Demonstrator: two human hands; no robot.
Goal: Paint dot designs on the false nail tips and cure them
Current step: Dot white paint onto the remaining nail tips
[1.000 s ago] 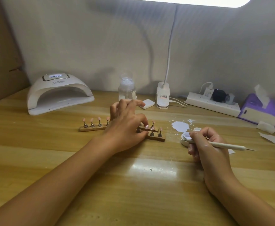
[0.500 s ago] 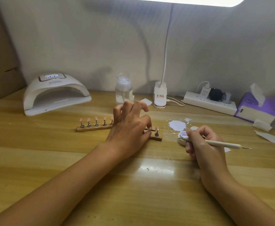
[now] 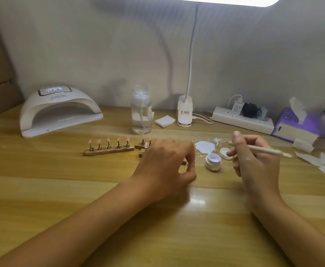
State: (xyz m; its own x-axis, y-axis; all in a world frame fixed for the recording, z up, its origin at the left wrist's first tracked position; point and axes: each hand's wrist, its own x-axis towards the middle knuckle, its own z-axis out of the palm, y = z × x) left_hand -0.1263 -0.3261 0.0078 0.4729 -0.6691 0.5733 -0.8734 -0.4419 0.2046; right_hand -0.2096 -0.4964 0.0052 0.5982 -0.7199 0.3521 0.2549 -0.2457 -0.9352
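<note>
along the back of the table (image 3: pixel 42 189), from left to right, are set the curing lamp (image 3: pixel 61 110), pump bottle (image 3: pixel 141 116), pad (image 3: pixel 164 121), desk lamp base (image 3: pixel 184 112), power strip (image 3: pixel 240 120) and tissue box (image 3: pixel 296 128). before the bottle a nail stand (image 3: pixel 109 150) is laid. just right of it, a second stand (image 3: pixel 143 145) is largely covered and gripped by the left hand (image 3: pixel 167 166). the jar (image 3: pixel 212 161) and lid (image 3: pixel 225 153) are placed between the hands, with a paint patch (image 3: pixel 205 146) behind. the dotting tool (image 3: pixel 267 150) is held in the right hand (image 3: pixel 258 160).

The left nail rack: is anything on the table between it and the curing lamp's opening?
Nothing visible. Only bare table lies between the rack and the lamp; the bottle stands off to the right of that path.
</note>
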